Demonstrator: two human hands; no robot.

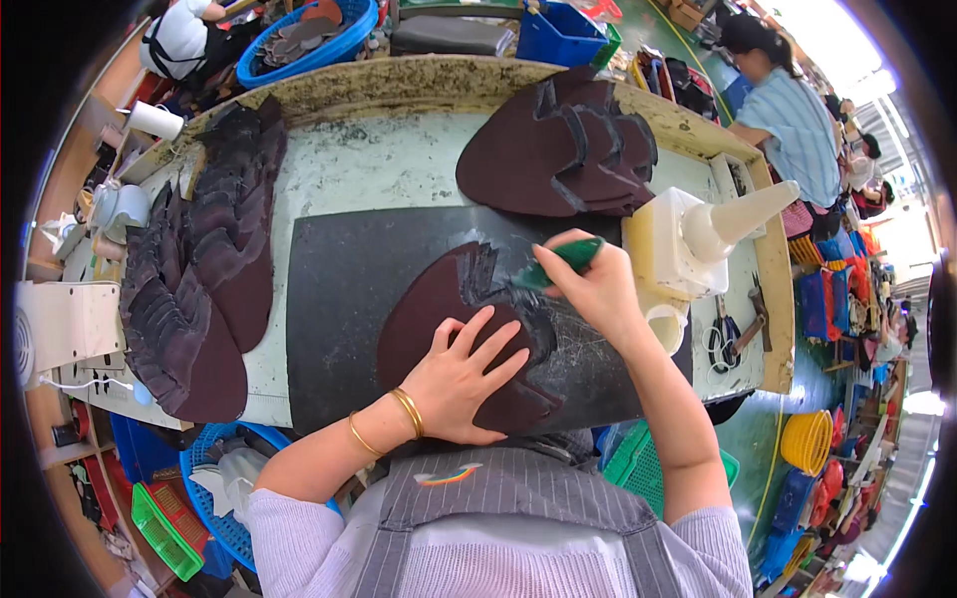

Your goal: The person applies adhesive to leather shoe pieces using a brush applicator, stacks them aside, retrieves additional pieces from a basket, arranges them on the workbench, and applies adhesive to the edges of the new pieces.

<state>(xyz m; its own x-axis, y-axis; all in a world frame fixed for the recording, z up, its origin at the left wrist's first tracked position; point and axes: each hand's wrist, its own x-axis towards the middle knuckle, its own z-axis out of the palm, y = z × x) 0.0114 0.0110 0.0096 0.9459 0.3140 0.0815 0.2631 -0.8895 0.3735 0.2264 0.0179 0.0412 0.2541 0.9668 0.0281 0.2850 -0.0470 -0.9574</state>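
Observation:
My left hand [469, 369] lies flat with fingers spread on several maroon leather-like cut pieces [414, 329], fanned on a black board [339, 299]. Pinched in my right hand [598, 284] is a flat green spreader [573, 261]. Its lower end is at the notched, dark edges of the fanned pieces, which look coated. I cannot tell whether it touches them. To the right of my right hand stands a white squeeze bottle [688, 239] with a long cone nozzle, with a small white cup [665, 327] beside it.
Overlapping stacks of maroon pieces lie at the left [214, 319] and far right [538, 159]. Scissors [723, 339] and a hammer [753, 319] rest at the table's right. A raised rim [399, 88] edges the table. Another person [793, 120] stands beyond the right corner.

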